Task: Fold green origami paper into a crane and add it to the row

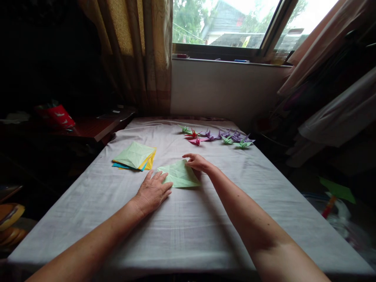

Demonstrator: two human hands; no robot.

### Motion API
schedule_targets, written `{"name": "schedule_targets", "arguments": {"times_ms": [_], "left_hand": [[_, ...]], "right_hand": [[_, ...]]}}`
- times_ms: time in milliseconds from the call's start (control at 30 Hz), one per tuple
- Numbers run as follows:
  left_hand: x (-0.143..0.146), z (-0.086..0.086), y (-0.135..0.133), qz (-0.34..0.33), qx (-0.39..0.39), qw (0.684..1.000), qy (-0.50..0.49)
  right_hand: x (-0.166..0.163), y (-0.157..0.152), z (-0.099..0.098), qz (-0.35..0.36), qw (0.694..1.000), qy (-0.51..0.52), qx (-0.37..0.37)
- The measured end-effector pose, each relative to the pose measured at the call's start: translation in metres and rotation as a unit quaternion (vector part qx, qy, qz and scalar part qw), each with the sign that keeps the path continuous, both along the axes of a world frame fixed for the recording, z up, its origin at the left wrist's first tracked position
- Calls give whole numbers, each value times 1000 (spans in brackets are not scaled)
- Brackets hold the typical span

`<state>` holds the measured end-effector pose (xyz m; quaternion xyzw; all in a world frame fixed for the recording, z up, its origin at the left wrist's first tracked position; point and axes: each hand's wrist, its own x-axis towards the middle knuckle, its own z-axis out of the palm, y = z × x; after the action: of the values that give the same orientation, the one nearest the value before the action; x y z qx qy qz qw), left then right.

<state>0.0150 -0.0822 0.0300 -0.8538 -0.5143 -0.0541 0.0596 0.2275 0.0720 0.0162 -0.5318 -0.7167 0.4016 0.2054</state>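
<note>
A pale green square of origami paper point(182, 176) with crease lines lies on the white-clothed table point(164, 235). My left hand point(154, 188) rests flat at its left corner, fingers spread. At the paper's upper right edge is my right hand point(196, 161), index finger stretched out and thumb beside the paper. Whether the right fingers pinch the edge is too small to make out. To the left lies a stack of origami paper point(133, 155), pale green on top with yellow and blue sheets beneath.
Several folded paper cranes point(210, 136) in purple, green, red and pink stand at the table's far right. A dark side table point(100, 127) with a red container point(60, 117) is at the left. Beyond the table are a curtain point(152, 70) and a window point(223, 23).
</note>
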Motion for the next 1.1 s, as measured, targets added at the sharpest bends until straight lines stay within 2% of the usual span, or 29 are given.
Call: {"name": "schedule_targets", "arguments": {"times_ms": [200,400,533,633,700,800,900,1000,1100], "left_hand": [[13,2,18,34,-13,999,4],[40,-11,35,54,-20,998,-13],[35,-18,41,31,-40,999,-19],[23,-18,50,-8,-56,998,-23],[17,-18,53,-25,-55,998,-30],[11,-19,45,-34,-46,997,-47],[2,-24,26,-70,-32,991,-108],[-10,-30,9,-109,-10,977,-185],[-19,-34,1,-99,-6,972,-213]], "right_hand": [[22,-25,-3,24,999,26,42],[52,-69,-8,28,995,-15,99],[58,-87,-5,17,987,-58,146],[56,-93,-2,29,963,-133,233],[54,-97,-2,64,928,-194,311],[53,-103,-5,128,882,-229,392],[55,-109,-12,184,860,-211,426],[58,-109,-18,213,870,-164,414],[61,-102,-20,230,895,-90,371]]}}
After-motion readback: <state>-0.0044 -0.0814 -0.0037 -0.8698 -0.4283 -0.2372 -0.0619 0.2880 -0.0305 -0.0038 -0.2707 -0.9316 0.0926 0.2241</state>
